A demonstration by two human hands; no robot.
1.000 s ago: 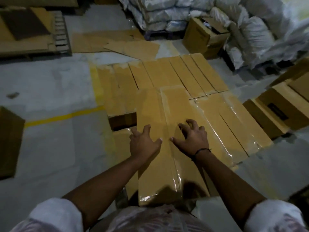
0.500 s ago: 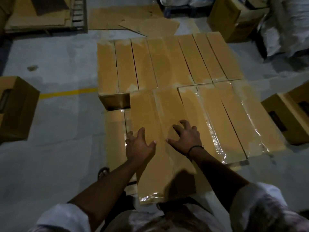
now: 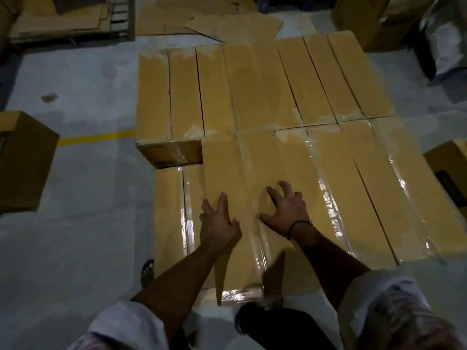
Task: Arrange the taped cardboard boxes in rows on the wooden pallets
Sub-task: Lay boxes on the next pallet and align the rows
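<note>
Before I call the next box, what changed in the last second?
Almost nothing moved except the camera, which tipped down toward the boxes. The left hand and right hand stay pressed, fingers spread, on top of the same taped box. Nothing was gripped or released. That box still sticks out nearer than its neighbours, its far end at the back row.
</note>
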